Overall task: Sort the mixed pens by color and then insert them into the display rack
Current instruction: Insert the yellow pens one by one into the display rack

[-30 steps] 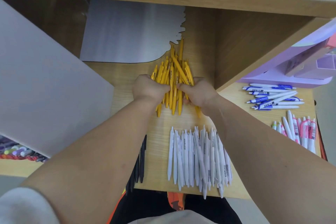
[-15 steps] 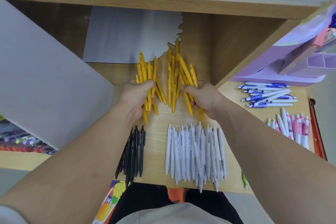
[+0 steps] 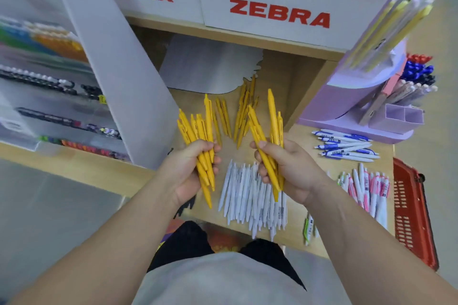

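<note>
Above the wooden shelf (image 3: 190,99), the left hand (image 3: 190,166) and the right hand (image 3: 285,168) each curl their fingers round a splayed bundle of yellow pens (image 3: 202,129), with more lying loose at twelve o'clock; light, stiff and slick, they probably hold best squeezed at mid-barrel.

Left hand (image 3: 190,171): held just left of the far end of the white pens (image 3: 244,195). Fingers and thumb are curled round the left yellow bundle (image 3: 198,131), with the knuckles facing the white pens.

Right hand (image 3: 288,172): held over the far right part of the white pens. It grips the right yellow bundle (image 3: 273,121), with the thumb laid across the barrels.

Left forearm (image 3: 111,230): bare, rising from the near left toward the white pens.

Right forearm (image 3: 359,242): bare, rising from the near right and passing to the right of the white pens.

The two hands are apart and at a similar height.
</note>
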Available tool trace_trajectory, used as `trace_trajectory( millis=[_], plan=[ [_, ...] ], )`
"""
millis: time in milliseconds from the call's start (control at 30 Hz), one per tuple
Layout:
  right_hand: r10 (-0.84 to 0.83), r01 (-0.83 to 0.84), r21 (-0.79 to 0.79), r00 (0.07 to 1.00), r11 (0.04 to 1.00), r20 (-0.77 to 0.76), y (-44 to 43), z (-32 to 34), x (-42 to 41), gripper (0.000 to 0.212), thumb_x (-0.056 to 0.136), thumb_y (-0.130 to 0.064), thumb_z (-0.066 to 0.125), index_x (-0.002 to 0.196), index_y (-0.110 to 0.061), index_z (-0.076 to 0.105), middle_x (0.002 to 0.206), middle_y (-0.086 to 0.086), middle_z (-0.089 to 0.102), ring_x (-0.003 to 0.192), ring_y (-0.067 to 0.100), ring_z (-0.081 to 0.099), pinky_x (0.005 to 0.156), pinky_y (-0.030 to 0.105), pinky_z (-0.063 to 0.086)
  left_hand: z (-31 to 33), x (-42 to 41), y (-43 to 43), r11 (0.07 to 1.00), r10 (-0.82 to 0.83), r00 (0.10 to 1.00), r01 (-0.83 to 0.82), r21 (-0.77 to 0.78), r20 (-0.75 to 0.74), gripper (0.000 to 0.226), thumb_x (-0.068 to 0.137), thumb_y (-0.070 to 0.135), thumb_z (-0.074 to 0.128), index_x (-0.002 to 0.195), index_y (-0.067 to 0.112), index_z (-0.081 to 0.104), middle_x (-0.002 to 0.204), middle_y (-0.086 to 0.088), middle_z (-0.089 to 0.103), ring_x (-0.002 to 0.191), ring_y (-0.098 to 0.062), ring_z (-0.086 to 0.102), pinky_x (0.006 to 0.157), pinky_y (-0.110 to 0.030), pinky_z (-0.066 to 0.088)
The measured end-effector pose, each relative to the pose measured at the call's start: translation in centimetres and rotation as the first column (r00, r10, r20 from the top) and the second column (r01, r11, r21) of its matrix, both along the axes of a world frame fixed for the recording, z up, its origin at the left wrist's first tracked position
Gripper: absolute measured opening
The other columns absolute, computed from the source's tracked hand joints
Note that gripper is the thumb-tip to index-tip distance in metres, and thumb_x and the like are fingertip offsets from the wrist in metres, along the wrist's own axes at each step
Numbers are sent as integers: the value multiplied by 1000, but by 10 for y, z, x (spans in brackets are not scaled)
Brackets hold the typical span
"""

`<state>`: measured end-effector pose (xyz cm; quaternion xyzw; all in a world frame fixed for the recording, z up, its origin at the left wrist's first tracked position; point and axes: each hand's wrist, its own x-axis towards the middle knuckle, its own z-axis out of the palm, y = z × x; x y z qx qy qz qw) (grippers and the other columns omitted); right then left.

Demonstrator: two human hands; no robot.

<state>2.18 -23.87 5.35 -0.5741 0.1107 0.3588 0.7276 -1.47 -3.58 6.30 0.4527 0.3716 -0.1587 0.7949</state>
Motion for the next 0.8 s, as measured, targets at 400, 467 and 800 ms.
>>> trace_trajectory(
  millis=[400,467,800],
  plan=[
    [305,-299,-68,945,952,115,80,30,-82,21,100,-16,54,111,0,63,82,11,63,51,21,52,44,27,44,46,-118,82,993,118,977,-118,-14,179,16,94,4,50,102,9,63,68,-4,57,48,-15,47,44,-24,40],
    [342,-334,-83,934,939,107,115,33,-101,19,99,-16,55,109,-1,64,82,13,65,51,22,53,44,28,44,43,-143,111,987,163,970,-162,-19,183,14,94,5,51,103,9,62,68,-4,58,48,-15,48,44,-24,41],
    [491,-486,-101,871,868,33,355,36,-227,24,99,-18,57,112,1,62,76,13,61,54,21,53,45,28,46,32,-346,328,879,475,876,-477,2,87,16,94,6,54,104,11,64,67,-4,60,45,-14,51,41,-24,42]
  ],
)
